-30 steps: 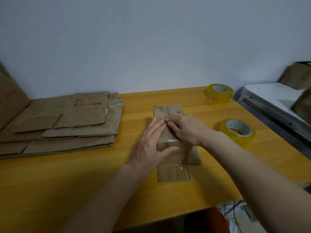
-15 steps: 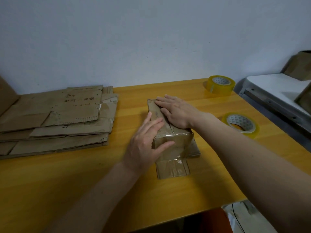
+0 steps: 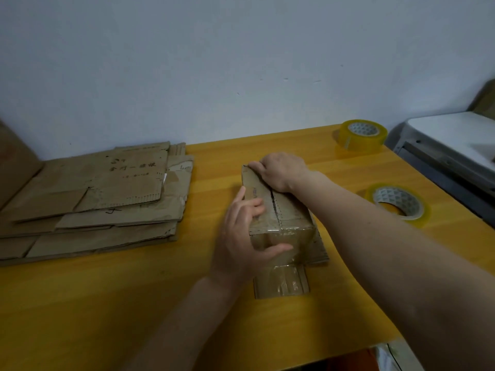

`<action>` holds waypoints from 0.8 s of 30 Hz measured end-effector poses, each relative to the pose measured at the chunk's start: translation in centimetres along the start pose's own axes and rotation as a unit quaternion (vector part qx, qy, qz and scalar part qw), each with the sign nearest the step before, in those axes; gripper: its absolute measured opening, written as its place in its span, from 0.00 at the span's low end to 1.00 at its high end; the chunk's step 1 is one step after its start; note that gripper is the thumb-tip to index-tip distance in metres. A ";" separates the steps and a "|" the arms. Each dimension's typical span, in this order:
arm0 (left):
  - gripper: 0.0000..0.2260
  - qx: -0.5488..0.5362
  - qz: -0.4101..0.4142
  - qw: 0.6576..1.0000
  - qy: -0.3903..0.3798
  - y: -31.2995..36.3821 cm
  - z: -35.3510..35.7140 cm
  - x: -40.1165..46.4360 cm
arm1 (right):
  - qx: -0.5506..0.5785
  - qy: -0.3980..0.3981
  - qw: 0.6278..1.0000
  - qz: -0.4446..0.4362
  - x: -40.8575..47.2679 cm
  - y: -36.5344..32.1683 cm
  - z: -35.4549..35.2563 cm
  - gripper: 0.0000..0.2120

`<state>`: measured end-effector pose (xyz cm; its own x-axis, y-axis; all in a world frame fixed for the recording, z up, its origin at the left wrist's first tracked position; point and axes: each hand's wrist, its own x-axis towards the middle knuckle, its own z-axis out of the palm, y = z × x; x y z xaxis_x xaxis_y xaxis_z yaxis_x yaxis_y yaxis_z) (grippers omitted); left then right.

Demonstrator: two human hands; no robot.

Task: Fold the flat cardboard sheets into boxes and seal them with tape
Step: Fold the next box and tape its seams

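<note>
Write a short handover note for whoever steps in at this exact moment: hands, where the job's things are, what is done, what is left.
Left hand: holds the near left corner of the box, fingers on top, thumb on the taped near face.
Right hand: presses on the far end of the top flaps, fingers curled at the far edge.
Box: mid-table, top flaps closed, centre seam apparently untaped; flaps lie flat on the table at its near end and right side.
Tape: near roll and far roll to the right, untouched.
Flat sheets: stacked at left.
Left: tape the top seam, deal with the loose flaps, then the remaining sheets.
</note>
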<state>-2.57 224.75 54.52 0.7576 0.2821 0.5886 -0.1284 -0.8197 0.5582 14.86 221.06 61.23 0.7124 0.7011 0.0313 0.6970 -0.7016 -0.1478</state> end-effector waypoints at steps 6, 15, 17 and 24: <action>0.37 -0.007 -0.017 1.000 0.003 -0.1 0.1 -0.4 | -0.079 -0.047 0.995 -0.030 -2.6 -0.5 0.2 0.29; 0.43 0.044 -0.096 0.994 -0.017 0.6 -0.1 -0.9 | -0.012 -0.065 0.994 -0.082 -11.7 -0.6 0.0 0.27; 0.41 0.064 -0.102 0.992 -0.025 0.7 -0.2 -0.9 | 0.012 -0.040 0.994 -0.100 -13.5 -0.5 0.1 0.26; 0.42 0.058 -0.081 0.994 -0.050 0.9 -1.0 -1.0 | 0.222 0.131 0.956 -0.137 -17.1 1.0 1.1 0.18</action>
<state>-4.08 224.22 55.05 0.8234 0.3684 0.4316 0.0705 -0.8211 0.5664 3.27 208.45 59.43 0.5452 0.7536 0.3673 0.7983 -0.3329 -0.5019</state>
